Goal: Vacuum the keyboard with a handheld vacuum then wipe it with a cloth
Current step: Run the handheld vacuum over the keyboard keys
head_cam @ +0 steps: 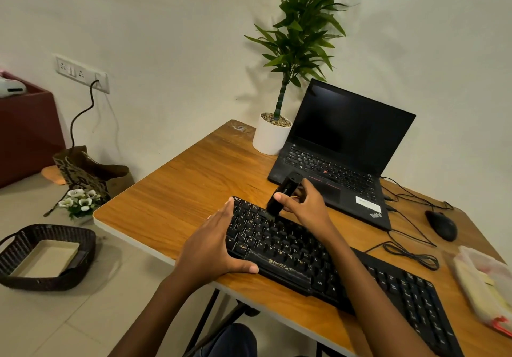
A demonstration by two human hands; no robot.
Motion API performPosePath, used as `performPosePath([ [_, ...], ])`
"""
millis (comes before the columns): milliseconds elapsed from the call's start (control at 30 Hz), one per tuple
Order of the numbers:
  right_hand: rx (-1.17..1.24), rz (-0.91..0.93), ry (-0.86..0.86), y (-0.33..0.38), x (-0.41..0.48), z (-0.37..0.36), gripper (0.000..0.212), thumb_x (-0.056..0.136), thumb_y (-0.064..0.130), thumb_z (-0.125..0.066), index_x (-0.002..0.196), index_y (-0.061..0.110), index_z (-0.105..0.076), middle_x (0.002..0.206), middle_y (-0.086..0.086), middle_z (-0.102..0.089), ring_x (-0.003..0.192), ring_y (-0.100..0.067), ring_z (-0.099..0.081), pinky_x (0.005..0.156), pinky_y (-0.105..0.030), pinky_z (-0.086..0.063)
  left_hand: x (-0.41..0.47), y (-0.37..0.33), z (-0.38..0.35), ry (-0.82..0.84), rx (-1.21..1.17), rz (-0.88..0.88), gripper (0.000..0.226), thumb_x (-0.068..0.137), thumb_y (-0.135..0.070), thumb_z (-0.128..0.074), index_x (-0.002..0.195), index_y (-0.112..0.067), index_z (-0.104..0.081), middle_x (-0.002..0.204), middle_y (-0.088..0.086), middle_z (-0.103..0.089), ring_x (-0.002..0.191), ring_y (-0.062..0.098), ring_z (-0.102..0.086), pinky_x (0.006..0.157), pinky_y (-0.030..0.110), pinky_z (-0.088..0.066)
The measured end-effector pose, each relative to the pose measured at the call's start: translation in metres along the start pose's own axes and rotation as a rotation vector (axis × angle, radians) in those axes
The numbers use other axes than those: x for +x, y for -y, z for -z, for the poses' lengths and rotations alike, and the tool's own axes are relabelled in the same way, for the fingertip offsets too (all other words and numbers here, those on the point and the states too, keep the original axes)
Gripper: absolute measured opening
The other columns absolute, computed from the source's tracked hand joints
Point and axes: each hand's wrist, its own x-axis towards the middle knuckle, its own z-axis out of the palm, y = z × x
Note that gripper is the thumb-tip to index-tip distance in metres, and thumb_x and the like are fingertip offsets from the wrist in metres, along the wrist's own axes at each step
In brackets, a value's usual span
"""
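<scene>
A black keyboard (304, 257) lies diagonally across the wooden table (177, 204). My right hand (304, 204) grips a small black handheld vacuum (282, 194), tilted with its brush tip down on the keys near the keyboard's far left corner. My left hand (213, 245) clasps the keyboard's left end, thumb along the front edge and fingers along the far side. A pale cloth in a clear plastic wrap (484, 284) lies at the table's right edge.
An open black laptop (340, 151) and a white plant pot (270, 137) stand at the back. A black mouse (442, 225) and loose cables (410, 251) lie to the right. On the floor at left are a dark basket (47, 257), a paper bag and flowers.
</scene>
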Motion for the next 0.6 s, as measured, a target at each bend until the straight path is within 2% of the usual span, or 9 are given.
performPosePath([
  [100, -0.067, 0.009, -0.021, -0.001, 0.005, -0.001, 0.047, 0.079, 0.04, -0.067, 0.116, 0.017, -0.049, 0.109, 0.005, -0.059, 0.098, -0.008, -0.057, 0.078, -0.021, -0.05, -0.001, 0.0, -0.001, -0.004, -0.012, -0.003, 0.149, 0.023, -0.102, -0.031, 0.143, -0.03, 0.019, 0.158, -0.006, -0.007, 0.144, 0.015, -0.015, 0.112, 0.034, -0.025],
  [133, -0.083, 0.015, -0.025, -0.002, 0.006, -0.002, 0.046, 0.08, 0.039, -0.067, 0.116, 0.017, -0.048, 0.109, 0.005, -0.058, 0.098, -0.009, -0.057, 0.077, -0.018, -0.048, -0.001, 0.0, -0.001, -0.005, -0.013, -0.004, 0.15, 0.023, -0.102, -0.031, 0.144, -0.029, 0.018, 0.158, -0.006, -0.007, 0.143, 0.015, -0.016, 0.112, 0.034, -0.025],
  [233, 0.005, -0.008, 0.035, -0.001, 0.008, -0.006, 0.049, 0.075, 0.044, -0.069, 0.114, 0.02, -0.05, 0.109, 0.005, -0.061, 0.101, -0.011, -0.06, 0.085, -0.033, -0.053, 0.0, 0.001, -0.002, -0.006, -0.023, -0.009, 0.148, 0.025, -0.102, -0.034, 0.144, -0.031, 0.019, 0.158, -0.006, -0.007, 0.143, 0.015, -0.015, 0.112, 0.033, -0.025],
  [300, -0.082, 0.023, 0.038, 0.004, 0.013, -0.01, 0.047, 0.078, 0.041, -0.068, 0.112, 0.016, -0.049, 0.104, 0.006, -0.06, 0.091, -0.005, -0.058, 0.075, -0.023, -0.051, 0.0, 0.003, -0.003, -0.019, -0.033, -0.014, 0.147, 0.026, -0.102, -0.035, 0.144, -0.031, 0.018, 0.158, -0.007, -0.008, 0.143, 0.015, -0.016, 0.112, 0.035, -0.025],
  [367, -0.151, 0.058, -0.02, 0.007, 0.017, -0.014, 0.045, 0.08, 0.038, -0.067, 0.111, 0.012, -0.049, 0.099, 0.005, -0.058, 0.084, -0.005, -0.055, 0.065, -0.014, -0.042, 0.001, 0.004, -0.004, -0.02, -0.03, -0.014, 0.148, 0.026, -0.102, -0.036, 0.145, -0.03, 0.017, 0.158, -0.006, -0.008, 0.143, 0.015, -0.017, 0.112, 0.036, -0.027],
  [500, -0.112, 0.059, 0.002, 0.01, 0.018, -0.021, 0.044, 0.079, 0.038, -0.07, 0.111, 0.014, -0.051, 0.101, 0.005, -0.061, 0.089, -0.007, -0.057, 0.065, -0.012, -0.04, 0.002, 0.005, -0.005, -0.017, -0.032, -0.014, 0.145, 0.027, -0.102, -0.037, 0.142, -0.033, 0.021, 0.158, -0.007, -0.008, 0.143, 0.017, -0.017, 0.113, 0.038, -0.027],
  [600, -0.158, 0.058, -0.058, 0.008, 0.02, -0.017, 0.045, 0.079, 0.036, -0.07, 0.112, 0.013, -0.05, 0.1, 0.004, -0.058, 0.088, -0.011, -0.056, 0.062, -0.011, -0.037, 0.002, 0.005, -0.005, -0.011, -0.029, -0.012, 0.147, 0.027, -0.101, -0.036, 0.143, -0.031, 0.02, 0.158, -0.006, -0.007, 0.143, 0.017, -0.015, 0.113, 0.036, -0.024],
])
